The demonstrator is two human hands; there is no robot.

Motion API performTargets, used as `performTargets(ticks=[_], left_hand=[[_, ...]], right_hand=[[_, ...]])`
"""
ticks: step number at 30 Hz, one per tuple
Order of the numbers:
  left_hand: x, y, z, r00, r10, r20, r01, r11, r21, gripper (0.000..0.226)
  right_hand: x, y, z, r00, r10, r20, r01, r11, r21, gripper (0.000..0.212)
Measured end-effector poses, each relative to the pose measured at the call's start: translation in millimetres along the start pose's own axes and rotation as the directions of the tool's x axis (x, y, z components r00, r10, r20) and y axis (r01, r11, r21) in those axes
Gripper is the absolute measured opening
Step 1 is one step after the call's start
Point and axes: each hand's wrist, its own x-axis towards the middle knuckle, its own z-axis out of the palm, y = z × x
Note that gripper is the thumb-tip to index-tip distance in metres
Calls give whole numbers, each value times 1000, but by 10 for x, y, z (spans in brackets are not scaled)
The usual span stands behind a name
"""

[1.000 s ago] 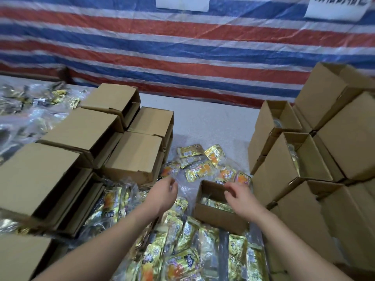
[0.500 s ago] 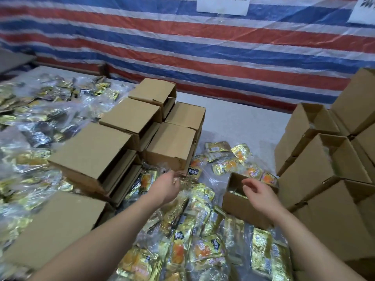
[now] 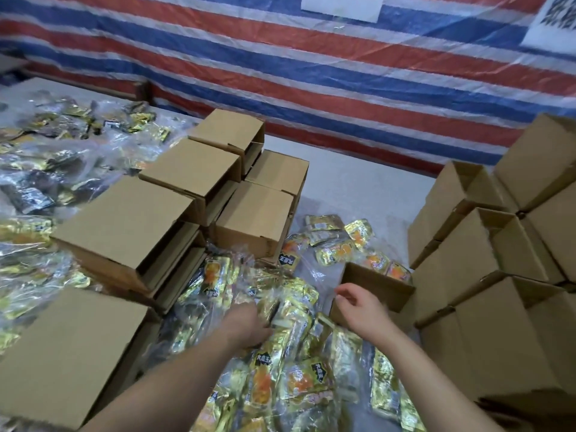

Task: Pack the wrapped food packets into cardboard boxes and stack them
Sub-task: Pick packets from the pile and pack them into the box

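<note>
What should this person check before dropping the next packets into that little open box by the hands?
1. Open box mouth up and within reach of the right hand: ok.
2. Right hand free to steady the box: ok, it holds nothing.
3. Left hand has packets: cannot tell, its fingers are buried in the packet pile.
4. Room left in the box: cannot tell, the inside is hidden.
5. Packets in supply: ok, many lie around the hands.
6. Closed boxes stacked steady on the left: ok.
</note>
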Motion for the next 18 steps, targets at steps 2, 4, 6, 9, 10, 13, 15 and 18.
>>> performTargets(ticks=[2, 4, 6, 9, 10, 13, 15, 18], left_hand=[[82, 56, 72, 999, -21, 34, 19, 997, 73, 56], [165, 87, 120, 998, -52, 38, 50, 996, 74, 51], [223, 91, 145, 994, -87, 62, 85, 995, 45, 49], [280, 61, 170, 989, -127, 70, 134, 985, -110, 37], [288, 57, 176, 988, -143, 62, 152, 973, -173, 35], [247, 103, 156, 986, -148, 70, 163, 936, -313, 47], [160, 180, 81, 989, -136, 62, 149, 912, -382, 60], [-29, 350, -145, 996, -47, -72, 7, 881, -473, 52]], right_hand=[[-51, 12, -12, 1000, 3, 2, -3, 1000, 0, 23], [-100, 24, -36, 1000, 5, 3, -5, 1000, 7, 23], [-139, 34, -71, 1000, 11, 9, -11, 1000, 16, 21], [-161, 52, -94, 1000, 19, 11, -19, 1000, 20, 17], [-163, 48, -94, 1000, 23, 13, -23, 999, 22, 17], [-136, 40, -68, 999, 33, 32, -33, 999, 30, 20], [-120, 17, -27, 998, 38, 46, -39, 999, 24, 21], [-106, -73, 37, 995, 70, 76, -79, 989, 122, 19]])
